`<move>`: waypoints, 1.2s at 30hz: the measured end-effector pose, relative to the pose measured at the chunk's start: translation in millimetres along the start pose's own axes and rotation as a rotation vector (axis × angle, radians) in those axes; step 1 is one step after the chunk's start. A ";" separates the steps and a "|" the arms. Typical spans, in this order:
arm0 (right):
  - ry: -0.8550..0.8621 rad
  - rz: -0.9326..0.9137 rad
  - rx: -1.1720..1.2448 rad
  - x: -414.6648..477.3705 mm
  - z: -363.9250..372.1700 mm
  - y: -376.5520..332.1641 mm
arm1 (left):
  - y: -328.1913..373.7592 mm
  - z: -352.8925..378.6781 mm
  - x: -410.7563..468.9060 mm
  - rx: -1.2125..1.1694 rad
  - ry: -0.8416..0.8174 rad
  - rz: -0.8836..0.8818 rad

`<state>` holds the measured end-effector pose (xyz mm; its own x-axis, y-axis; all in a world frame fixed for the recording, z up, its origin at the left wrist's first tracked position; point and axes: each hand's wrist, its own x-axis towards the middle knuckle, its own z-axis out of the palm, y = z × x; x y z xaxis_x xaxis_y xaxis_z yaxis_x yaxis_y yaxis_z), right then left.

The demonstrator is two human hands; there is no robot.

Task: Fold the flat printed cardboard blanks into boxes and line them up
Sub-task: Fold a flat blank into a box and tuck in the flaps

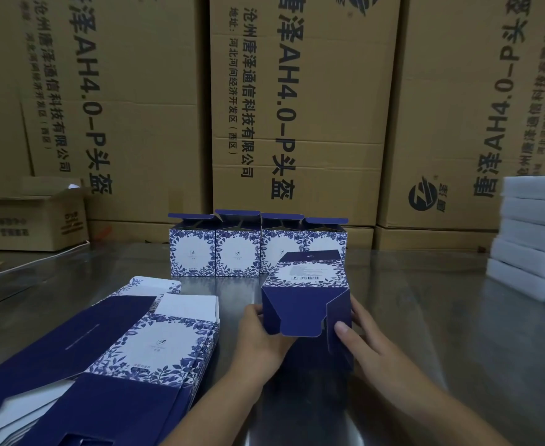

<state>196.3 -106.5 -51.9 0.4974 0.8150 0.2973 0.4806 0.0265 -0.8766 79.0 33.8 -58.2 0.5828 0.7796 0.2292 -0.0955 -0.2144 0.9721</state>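
Observation:
A blue-and-white floral box (306,294) lies tilted on its side over the steel table (425,300), its dark blue bottom flaps facing me. My left hand (261,336) grips its left edge. My right hand (361,336) holds the right side, thumb pressing a side flap. Behind it, several folded boxes (229,251) stand in a row with top flaps open. A stack of flat printed blanks (142,346) lies at the lower left.
Large brown cartons (296,107) form a wall behind the table. A small open carton (36,220) sits at the far left. White foam blocks (535,239) are stacked at the right edge.

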 end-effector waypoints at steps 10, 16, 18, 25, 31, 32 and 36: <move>0.221 -0.130 -0.051 1.4 -6.4 -5.9 | 4.0 5.9 -2.5 0.021 -0.100 -0.089; 0.310 -0.199 -0.128 2.8 -12.0 -5.9 | 8.3 1.3 -3.2 0.167 -0.256 -0.205; 0.334 -0.198 -0.110 3.7 -12.1 -4.9 | 8.6 -3.6 -2.1 0.271 -0.377 -0.192; 0.412 -0.181 -0.073 8.2 -15.5 -0.4 | 15.1 -23.6 2.9 0.805 -0.613 -0.196; 0.386 -0.196 -0.114 6.3 -14.4 -1.6 | 12.3 -37.1 5.0 1.182 -0.161 -0.127; 0.378 -0.193 -0.115 5.2 -14.2 -2.3 | 13.2 -37.4 6.7 1.098 -0.052 -0.090; 0.347 -0.192 -0.122 3.5 -13.7 -4.2 | 25.4 -29.7 10.1 0.349 0.105 0.162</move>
<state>205.8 -111.8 -42.0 0.5943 0.5575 0.5796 0.6601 0.0734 -0.7475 58.5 53.7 -29.7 0.4954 0.7712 0.3999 0.1109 -0.5127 0.8514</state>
